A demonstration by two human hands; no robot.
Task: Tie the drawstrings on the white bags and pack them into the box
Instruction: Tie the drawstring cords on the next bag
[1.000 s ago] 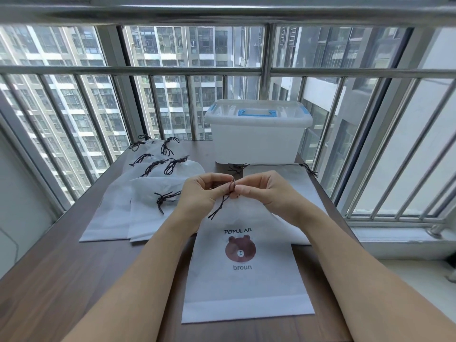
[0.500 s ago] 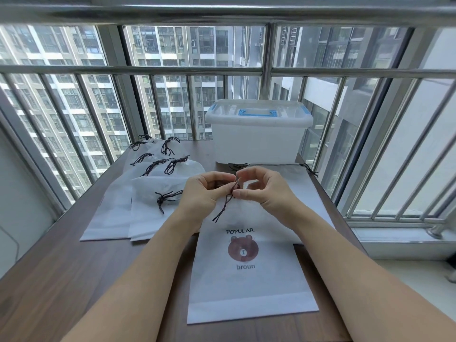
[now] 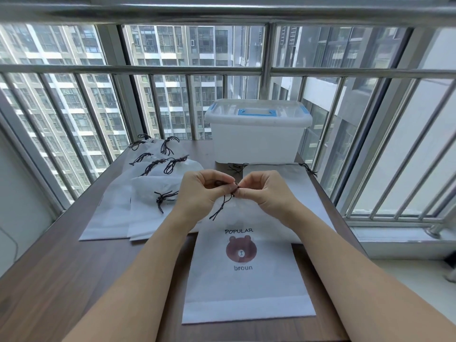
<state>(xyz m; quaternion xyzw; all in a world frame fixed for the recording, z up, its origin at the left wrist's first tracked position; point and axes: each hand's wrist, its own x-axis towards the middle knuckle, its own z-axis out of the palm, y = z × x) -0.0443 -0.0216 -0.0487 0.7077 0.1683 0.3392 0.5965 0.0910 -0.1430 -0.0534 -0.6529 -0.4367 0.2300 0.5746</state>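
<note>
Left hand (image 3: 202,191) and right hand (image 3: 264,191) both pinch the dark drawstring (image 3: 223,204) tight at the bear bag (image 3: 246,272) mouth to knot it; lidded box (image 3: 257,141) waits behind

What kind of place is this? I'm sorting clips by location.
Probably an enclosed high-rise apartment balcony: metal window bars, apartment towers outside, and a wooden table against the glass.
</note>
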